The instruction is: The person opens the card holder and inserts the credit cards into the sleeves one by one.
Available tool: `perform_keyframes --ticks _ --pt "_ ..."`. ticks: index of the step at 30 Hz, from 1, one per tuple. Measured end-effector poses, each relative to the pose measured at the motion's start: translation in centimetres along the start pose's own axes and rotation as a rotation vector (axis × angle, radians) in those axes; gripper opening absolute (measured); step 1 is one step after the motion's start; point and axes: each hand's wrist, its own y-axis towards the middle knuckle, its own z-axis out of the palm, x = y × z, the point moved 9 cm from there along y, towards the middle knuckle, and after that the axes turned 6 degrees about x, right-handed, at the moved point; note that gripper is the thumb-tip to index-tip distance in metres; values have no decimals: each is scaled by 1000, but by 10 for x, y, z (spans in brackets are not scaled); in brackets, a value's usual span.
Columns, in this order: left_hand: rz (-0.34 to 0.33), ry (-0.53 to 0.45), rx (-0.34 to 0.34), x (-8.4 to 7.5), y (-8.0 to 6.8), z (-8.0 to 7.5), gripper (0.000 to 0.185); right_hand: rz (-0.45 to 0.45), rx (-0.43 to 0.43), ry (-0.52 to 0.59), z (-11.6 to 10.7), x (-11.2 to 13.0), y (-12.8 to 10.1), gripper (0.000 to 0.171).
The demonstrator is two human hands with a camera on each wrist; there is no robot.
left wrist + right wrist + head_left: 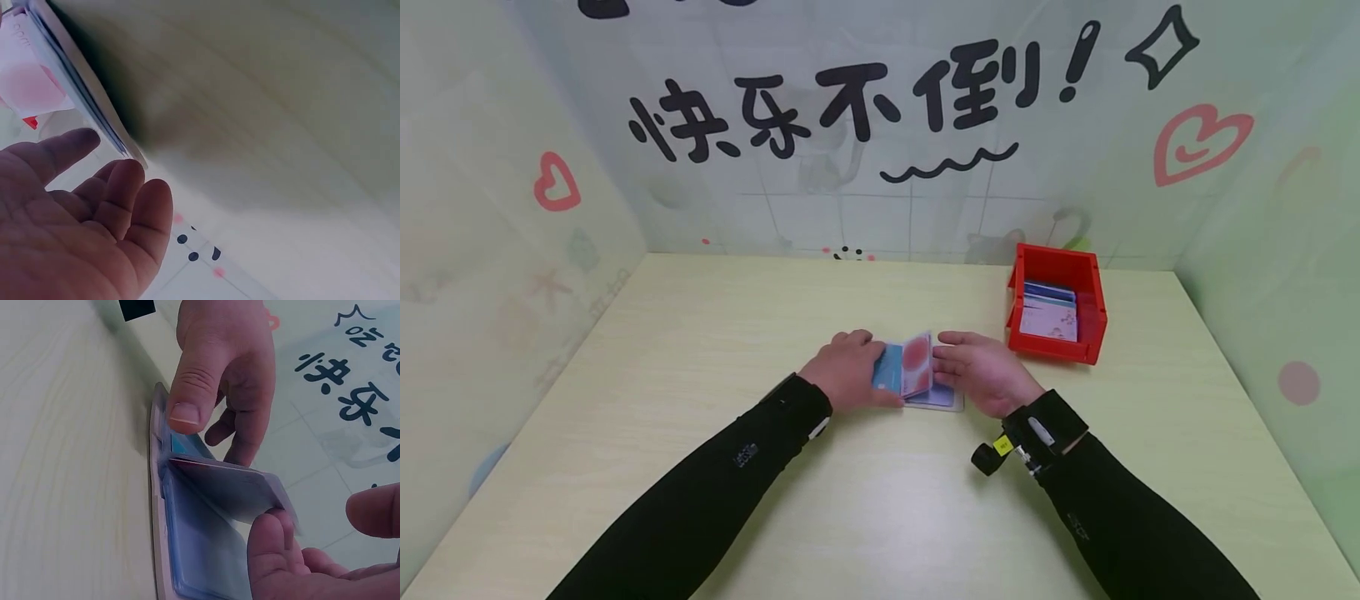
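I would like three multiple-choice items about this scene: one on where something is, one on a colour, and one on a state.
1. Where is the bin relative to the hands?
A. to their left
B. to their right, further back
C. between them

2. What colour is the bin?
A. red
B. yellow
C. black

3. What state is the card holder in?
A. shut flat
B. open, one page lifted
C. inside the bin

Answers: 1 B, the head view shows it beyond the right hand. 2 A, its walls are plainly red. 3 B, the left hand presses one side while a page stands up between the hands.
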Motion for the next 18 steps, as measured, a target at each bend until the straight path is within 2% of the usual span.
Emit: perform_keyframes --ticks 10,18 --pt "7 -178 -15 -4 -3 -6 106 -47 95 -115 14 -3 2 61" --pt "62 -189 -37 -6 -4 -9 96 -62 174 -201 27 -7 4 65"
